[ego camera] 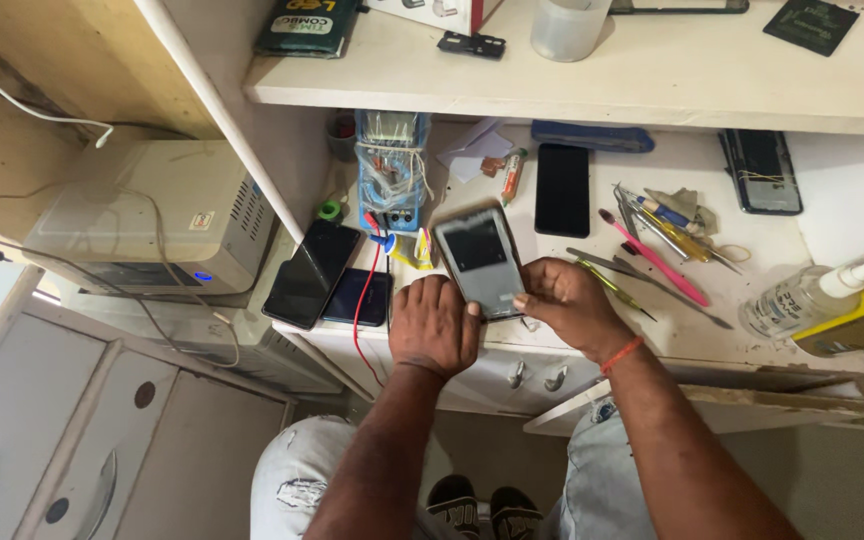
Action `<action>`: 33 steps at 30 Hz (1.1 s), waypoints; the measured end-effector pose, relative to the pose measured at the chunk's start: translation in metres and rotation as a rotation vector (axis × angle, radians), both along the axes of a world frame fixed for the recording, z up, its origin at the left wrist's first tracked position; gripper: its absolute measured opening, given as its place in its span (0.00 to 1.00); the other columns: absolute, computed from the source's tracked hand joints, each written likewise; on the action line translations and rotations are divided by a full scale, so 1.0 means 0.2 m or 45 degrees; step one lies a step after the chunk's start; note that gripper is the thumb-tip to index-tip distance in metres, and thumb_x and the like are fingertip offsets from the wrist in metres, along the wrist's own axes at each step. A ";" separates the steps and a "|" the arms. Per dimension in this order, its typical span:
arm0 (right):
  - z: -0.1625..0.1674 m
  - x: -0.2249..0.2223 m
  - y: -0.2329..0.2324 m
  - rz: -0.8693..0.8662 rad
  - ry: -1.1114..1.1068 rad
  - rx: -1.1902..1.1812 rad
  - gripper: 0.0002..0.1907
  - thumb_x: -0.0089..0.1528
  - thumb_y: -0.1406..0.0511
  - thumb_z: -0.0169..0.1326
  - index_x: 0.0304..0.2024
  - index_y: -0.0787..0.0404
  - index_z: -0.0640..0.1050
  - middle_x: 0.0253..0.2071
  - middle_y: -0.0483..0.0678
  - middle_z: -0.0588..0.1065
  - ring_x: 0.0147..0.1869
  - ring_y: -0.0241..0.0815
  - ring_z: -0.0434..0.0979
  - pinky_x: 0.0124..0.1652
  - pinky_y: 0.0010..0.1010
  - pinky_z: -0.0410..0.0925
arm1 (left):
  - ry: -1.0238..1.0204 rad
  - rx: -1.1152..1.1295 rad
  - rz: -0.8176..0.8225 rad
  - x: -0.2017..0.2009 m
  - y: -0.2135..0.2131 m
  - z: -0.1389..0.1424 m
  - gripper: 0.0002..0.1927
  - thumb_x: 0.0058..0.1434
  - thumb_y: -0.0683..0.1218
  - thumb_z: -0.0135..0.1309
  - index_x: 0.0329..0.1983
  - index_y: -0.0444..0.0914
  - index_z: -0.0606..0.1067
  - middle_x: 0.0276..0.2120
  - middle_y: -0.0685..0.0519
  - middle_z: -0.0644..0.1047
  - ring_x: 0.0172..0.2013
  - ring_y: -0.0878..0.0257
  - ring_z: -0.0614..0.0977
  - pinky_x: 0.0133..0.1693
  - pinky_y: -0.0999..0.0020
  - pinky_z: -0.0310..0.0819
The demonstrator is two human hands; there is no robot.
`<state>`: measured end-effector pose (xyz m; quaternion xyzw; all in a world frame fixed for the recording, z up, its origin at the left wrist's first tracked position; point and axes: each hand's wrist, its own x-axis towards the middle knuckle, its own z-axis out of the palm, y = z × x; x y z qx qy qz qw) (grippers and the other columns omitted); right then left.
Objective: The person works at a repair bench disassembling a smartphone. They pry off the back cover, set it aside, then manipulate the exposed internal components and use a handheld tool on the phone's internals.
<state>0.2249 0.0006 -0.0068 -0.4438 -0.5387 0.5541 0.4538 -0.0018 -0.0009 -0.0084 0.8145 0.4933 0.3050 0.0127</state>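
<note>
A grey smartphone (479, 260) with its dark screen facing up is held over the front edge of the white workbench (732, 340). My left hand (434, 325) curls around the phone's lower left side. My right hand (567, 300) pinches its lower right edge with thumb and fingers; a red thread band circles that wrist. Both hands touch the phone.
Two dark phones (310, 272) lie at the bench's left edge beside a blue multimeter (392, 170) with red leads. Another black phone (562, 188), tweezers and a pink-handled tool (657, 258) lie to the right. Bottles (802, 298) stand far right. A shelf (592, 85) hangs above.
</note>
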 end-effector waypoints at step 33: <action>0.23 -0.08 -0.11 -0.259 0.188 0.428 0.24 0.67 0.57 0.59 0.56 0.70 0.78 0.48 0.47 0.80 0.51 0.33 0.76 0.53 0.25 0.69 | -0.033 0.105 -0.088 0.00 -0.02 0.01 0.15 0.60 0.51 0.53 0.46 0.39 0.75 0.41 0.47 0.75 0.45 0.48 0.75 0.50 0.50 0.65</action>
